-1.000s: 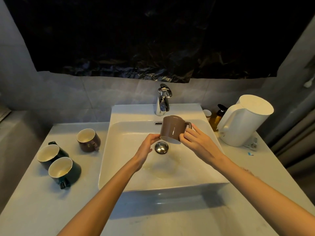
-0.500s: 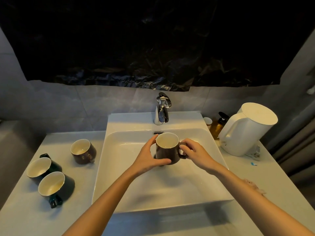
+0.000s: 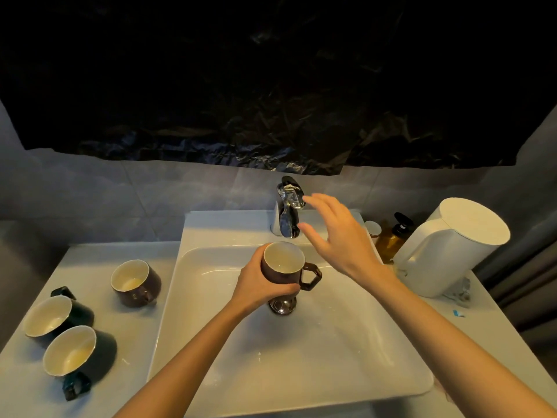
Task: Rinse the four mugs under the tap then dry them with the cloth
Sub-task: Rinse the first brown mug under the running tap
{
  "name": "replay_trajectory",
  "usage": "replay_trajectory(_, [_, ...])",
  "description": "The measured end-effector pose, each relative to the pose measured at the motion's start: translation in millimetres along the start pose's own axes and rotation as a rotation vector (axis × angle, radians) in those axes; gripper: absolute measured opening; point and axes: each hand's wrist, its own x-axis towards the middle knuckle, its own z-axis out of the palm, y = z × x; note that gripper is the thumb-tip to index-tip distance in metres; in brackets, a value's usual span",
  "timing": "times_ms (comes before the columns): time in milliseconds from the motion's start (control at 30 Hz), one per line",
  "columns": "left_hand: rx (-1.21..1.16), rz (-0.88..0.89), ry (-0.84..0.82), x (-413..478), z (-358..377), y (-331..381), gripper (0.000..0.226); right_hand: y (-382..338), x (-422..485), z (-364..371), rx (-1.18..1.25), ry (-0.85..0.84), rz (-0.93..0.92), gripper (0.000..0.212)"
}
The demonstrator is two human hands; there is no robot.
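My left hand (image 3: pixel 259 285) grips a brown mug (image 3: pixel 284 267) upright over the white sink basin (image 3: pixel 301 351), just below the chrome tap (image 3: pixel 287 211). Its handle points right. My right hand (image 3: pixel 337 236) hovers with fingers spread, fingertips close beside the tap's lever, holding nothing. No water stream shows. A second brown mug (image 3: pixel 135 282) stands on the counter to the left of the sink. Two dark green mugs (image 3: pixel 57 316) (image 3: pixel 80 356) stand nearer the counter's left front. No cloth is in view.
A white electric kettle (image 3: pixel 452 245) stands right of the sink, with an amber pump bottle (image 3: pixel 391 236) and a small jar (image 3: pixel 373 229) behind it. The chrome drain plug (image 3: pixel 282 306) sits under the held mug. Black plastic sheeting covers the wall above.
The mug went from upside down to upright. My right hand let go of its handle and rose toward the tap lever. My left hand now holds the mug alone.
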Motion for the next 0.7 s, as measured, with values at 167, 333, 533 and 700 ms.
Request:
replay_trajectory(167, [0.061, 0.014, 0.021, 7, 0, -1, 0.088, -5, 52, 31, -0.119, 0.007, -0.056, 0.056])
replay_trajectory(333, [0.114, 0.033, 0.037, 14, -2, -1, 0.087, 5, 70, 54, -0.169, 0.076, -0.194, 0.046])
replay_trajectory(533, [0.132, 0.07, 0.058, 16, -6, -3, 0.088, 6, 78, 57, -0.199, 0.2, -0.271, 0.029])
replay_trajectory(700, [0.152, 0.081, 0.062, 16, -8, -4, 0.088, 3, 91, 51, -0.191, 0.145, -0.23, 0.025])
